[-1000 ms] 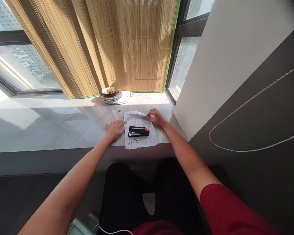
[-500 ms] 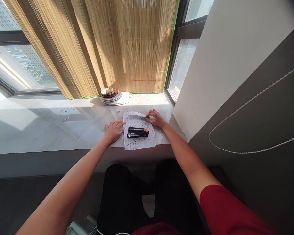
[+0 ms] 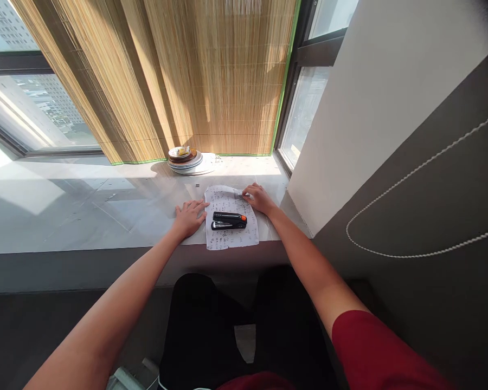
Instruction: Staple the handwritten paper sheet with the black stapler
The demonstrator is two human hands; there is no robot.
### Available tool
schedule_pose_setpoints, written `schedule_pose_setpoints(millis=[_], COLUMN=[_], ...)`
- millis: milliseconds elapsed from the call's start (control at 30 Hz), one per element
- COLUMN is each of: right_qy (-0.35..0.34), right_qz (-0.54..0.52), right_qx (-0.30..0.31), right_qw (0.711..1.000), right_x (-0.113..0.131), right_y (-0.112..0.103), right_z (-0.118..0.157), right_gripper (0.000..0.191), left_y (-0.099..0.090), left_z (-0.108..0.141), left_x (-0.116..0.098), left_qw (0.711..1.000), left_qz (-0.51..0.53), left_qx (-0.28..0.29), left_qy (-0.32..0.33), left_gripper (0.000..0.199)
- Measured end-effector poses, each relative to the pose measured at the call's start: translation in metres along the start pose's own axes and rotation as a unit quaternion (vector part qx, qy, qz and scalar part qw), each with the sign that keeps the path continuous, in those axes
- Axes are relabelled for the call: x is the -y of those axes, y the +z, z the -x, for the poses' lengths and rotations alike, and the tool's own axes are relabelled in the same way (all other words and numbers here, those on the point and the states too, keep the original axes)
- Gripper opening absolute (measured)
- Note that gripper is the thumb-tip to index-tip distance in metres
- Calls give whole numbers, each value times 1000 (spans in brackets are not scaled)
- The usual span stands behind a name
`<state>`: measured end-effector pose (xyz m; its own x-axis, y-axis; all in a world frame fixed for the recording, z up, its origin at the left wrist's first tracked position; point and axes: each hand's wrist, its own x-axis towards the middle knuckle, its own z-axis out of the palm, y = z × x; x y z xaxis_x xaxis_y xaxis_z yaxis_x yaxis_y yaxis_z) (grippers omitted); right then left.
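Observation:
A sheet of paper with handwriting (image 3: 228,238) lies on the pale sill, its lower edge reaching past the front of the sill. On the paper rests a black stapler (image 3: 229,220) with an orange patch at its right end. My left hand (image 3: 189,218) lies flat with fingers spread, its fingertips at the paper's left edge. At the paper's upper right corner is my right hand (image 3: 259,197), its fingers bent and pressed together; whatever is between the fingertips is too small to make out.
A stack of plates and small dishes (image 3: 185,161) stands behind the paper, against the bamboo blind (image 3: 228,81). The white wall (image 3: 350,97) rises close on the right, with a beaded cord (image 3: 390,189) hanging beside it. My knees are below the sill.
The view has shifted very slightly. My right hand's fingers have moved a little at the paper's corner; the stapler and my left hand stay where they were.

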<state>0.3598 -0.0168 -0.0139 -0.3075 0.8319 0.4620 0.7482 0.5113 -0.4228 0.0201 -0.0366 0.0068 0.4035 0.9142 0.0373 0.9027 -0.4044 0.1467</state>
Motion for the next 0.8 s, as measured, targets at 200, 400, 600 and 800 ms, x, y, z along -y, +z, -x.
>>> schedule_pose_setpoints(millis=[200,400,600,800], right_qy=[-3,-17,-22,-15], right_qz=[1,-9,-29,-44], right_qx=[-10,-14,-31,-25], right_qw=[1000,1000,999,999], right_x=[-4,-4,2,6], right_y=[4,4,4,2], right_z=[-1,-2,-4,-6], right_gripper=[14,14,11,15], left_y=[-1,-1,-2,-1], left_z=[0,0,1,-1], left_x=[-1,-2,-2,-2], left_qw=[1000,1000,1000,1000], left_qz=[5,-5,5,5], left_qx=[-3,-2,-5,-2], left_qy=[-2,-3,-1,-5], left_gripper=[53,53,53,53])
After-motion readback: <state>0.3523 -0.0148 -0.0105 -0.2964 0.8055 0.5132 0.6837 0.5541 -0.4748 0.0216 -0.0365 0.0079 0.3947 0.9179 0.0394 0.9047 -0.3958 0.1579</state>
